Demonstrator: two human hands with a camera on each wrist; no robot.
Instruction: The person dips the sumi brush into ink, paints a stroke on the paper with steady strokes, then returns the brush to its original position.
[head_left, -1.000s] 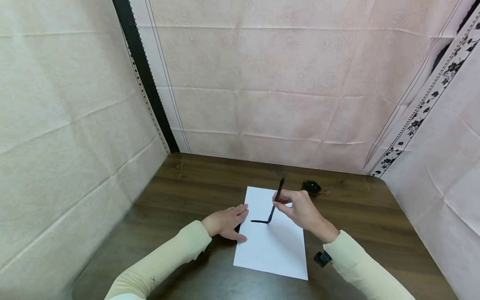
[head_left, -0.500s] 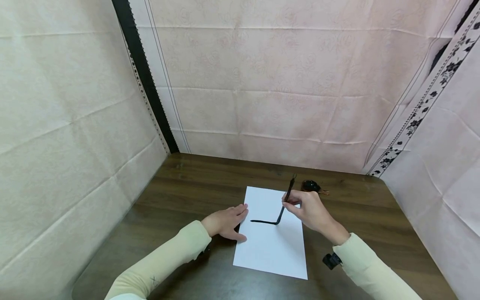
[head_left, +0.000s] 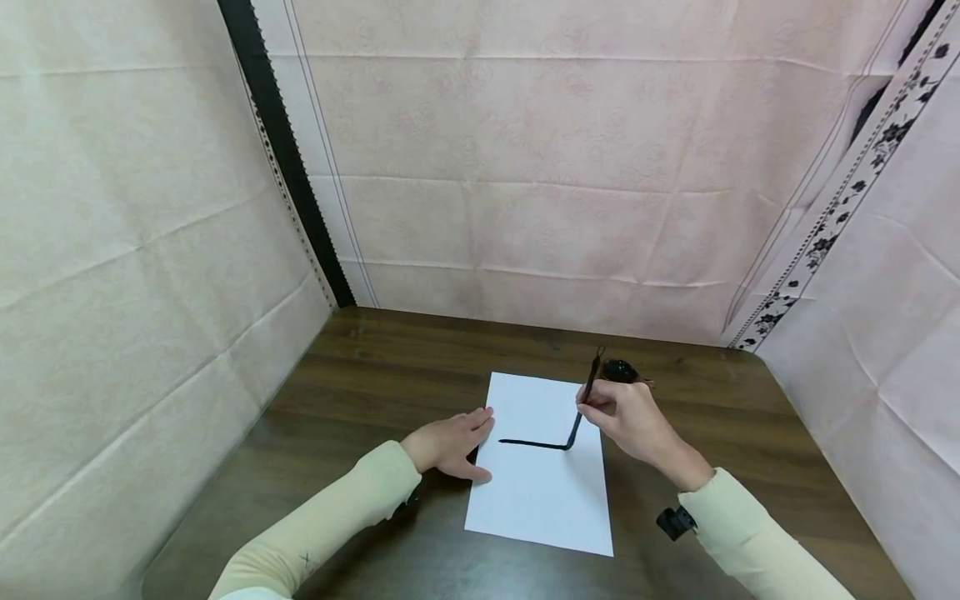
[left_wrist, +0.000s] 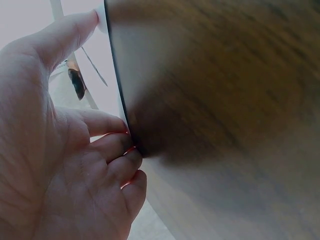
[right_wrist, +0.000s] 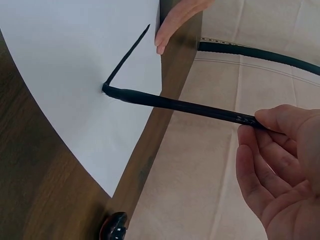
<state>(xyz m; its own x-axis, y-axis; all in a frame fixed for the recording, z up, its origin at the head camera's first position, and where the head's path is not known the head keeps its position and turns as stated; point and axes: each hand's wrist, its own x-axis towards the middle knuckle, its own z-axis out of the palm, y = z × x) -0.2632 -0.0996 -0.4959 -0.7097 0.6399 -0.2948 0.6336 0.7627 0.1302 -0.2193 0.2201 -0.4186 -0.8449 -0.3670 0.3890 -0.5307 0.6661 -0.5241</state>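
A sheet of white paper [head_left: 536, 500] lies on the brown wooden table. My right hand [head_left: 630, 421] pinches a black writing brush [head_left: 588, 387] between thumb and fingertips, well up its handle. The brush leans, its tip on the paper at the right end of a thin black ink stroke [head_left: 532, 443]. In the right wrist view the brush [right_wrist: 185, 106] runs from the fingers down to that stroke [right_wrist: 127, 55]. My left hand [head_left: 453, 446] rests with extended fingers on the paper's left edge. In the left wrist view its thumb and fingers [left_wrist: 111, 147] lie along that edge.
Behind my right hand stands a small, dark, glossy object [head_left: 619, 371], partly overlapped by the hand and brush. The wooden table [head_left: 360, 375] meets pale cloth hangings [head_left: 525, 208] at the back and both sides. A small black device [head_left: 675, 522] sits at the right wrist.
My right hand has moved to the right with the brush, and the black stroke has grown longer behind its tip. The left hand stays in place on the paper.
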